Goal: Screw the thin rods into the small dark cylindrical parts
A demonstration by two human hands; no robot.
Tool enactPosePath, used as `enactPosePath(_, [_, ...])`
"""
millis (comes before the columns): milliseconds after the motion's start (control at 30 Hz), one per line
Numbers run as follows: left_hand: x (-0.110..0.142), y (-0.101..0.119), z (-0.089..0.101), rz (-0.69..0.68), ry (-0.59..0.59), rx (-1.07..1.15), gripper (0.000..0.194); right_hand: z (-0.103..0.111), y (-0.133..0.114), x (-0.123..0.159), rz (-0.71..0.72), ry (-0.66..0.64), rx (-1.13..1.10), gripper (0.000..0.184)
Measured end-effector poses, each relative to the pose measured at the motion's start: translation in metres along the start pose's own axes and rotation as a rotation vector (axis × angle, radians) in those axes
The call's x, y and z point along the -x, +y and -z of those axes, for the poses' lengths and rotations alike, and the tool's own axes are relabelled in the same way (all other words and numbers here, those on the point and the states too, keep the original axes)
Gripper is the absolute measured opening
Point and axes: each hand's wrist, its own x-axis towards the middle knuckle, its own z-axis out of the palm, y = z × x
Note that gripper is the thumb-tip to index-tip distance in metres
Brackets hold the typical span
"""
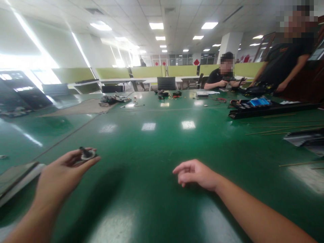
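Observation:
My left hand (59, 173) is closed around a small black part with a white ring (87, 154), its dark stem pointing up between thumb and fingers. I cannot make out what kind of part it is. The hand is raised over the left side of the green tabletop (141, 158), and a dark shadow falls on the table beside it. My right hand (193, 172) hovers above the middle right of the table. Its fingers are loosely bent and apart from the thumb, with nothing visible in them.
A book-like stack (19, 180) lies at the left edge. Tools and loose parts (163, 94) are scattered at the far side. To the right are a long black channel (268, 109), thin rods (273, 130) and dark trays (307, 138). One person (220, 79) sits opposite; another (286, 64) stands at right.

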Motion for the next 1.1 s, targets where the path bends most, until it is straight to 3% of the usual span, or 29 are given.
enactPosePath(100, [0.003,0.039,-0.034,-0.093,-0.191,0.18,0.05,0.0,0.0,-0.002,0.052,0.092,-0.038,0.032])
enactPosePath(267, [0.028,0.089,-0.082,-0.586,-0.381,0.266,0.032,0.003,0.004,-0.009,0.103,0.308,0.056,0.035])
enactPosePath(367, [0.047,0.093,-0.104,-0.752,-0.499,0.299,0.026,0.002,0.008,-0.012,0.11,0.413,0.25,0.042])
enactPosePath(500, [0.064,0.079,-0.126,-0.788,-0.526,0.34,0.031,-0.003,0.012,-0.01,0.128,0.418,0.427,0.051])
enactPosePath(600, [0.071,0.073,-0.133,-0.78,-0.505,0.349,0.035,-0.006,0.012,-0.007,0.127,0.391,0.52,0.053])
enactPosePath(800, [0.074,0.08,-0.133,-0.842,-0.529,0.432,0.019,-0.01,0.007,-0.005,0.157,0.354,0.574,0.039])
enactPosePath(1100, [0.074,0.08,-0.132,-0.861,-0.543,0.45,0.021,-0.016,0.001,-0.003,0.144,0.363,0.664,0.025])
